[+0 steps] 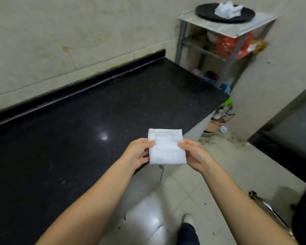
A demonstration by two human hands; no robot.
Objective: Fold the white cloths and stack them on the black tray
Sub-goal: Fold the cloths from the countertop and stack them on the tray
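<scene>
Folded white cloth [167, 148] pinched between my left hand [137, 152] and right hand [194, 153], above the counter [78, 121] edge; next, I'd carry it to the black tray [207, 13] on the shelf, beside the crumpled cloths [227, 8].

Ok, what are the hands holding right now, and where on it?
Both hold one folded white cloth: left hand pinches its left edge, right hand its right edge, thumbs on top.
</scene>
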